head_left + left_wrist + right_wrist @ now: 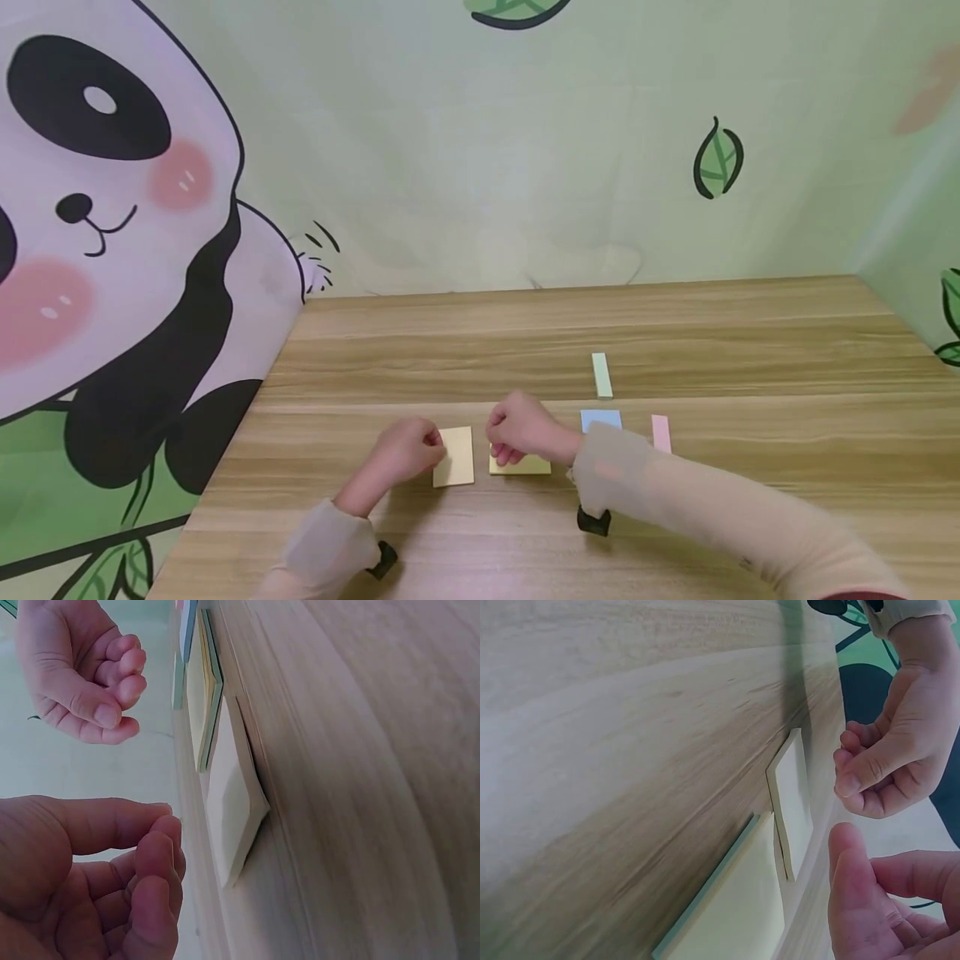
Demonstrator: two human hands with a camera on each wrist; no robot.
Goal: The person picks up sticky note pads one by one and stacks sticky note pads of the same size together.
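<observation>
A pale yellow square sticky-note pad [456,468] lies on the table, with my left hand [408,450] at its left edge, overlapping it in the head view. The left wrist view has this hand [112,877] with bent fingers, thumb tip close to the index fingertip, nothing held. To the right lies a second pad [528,467], yellow on top with a green layer beneath [705,915]. My right hand [521,427] is over it and hides much of its top. Its fingers are loosely curled, and the right wrist view shows nothing in this hand [877,900].
A blue pad [600,418] lies partly behind my right sleeve [675,483]. Beyond it is a pale green strip pad [602,375], and to its right a pink strip pad [661,432]. A panda-printed backdrop [450,167] rises behind the wooden table [420,350].
</observation>
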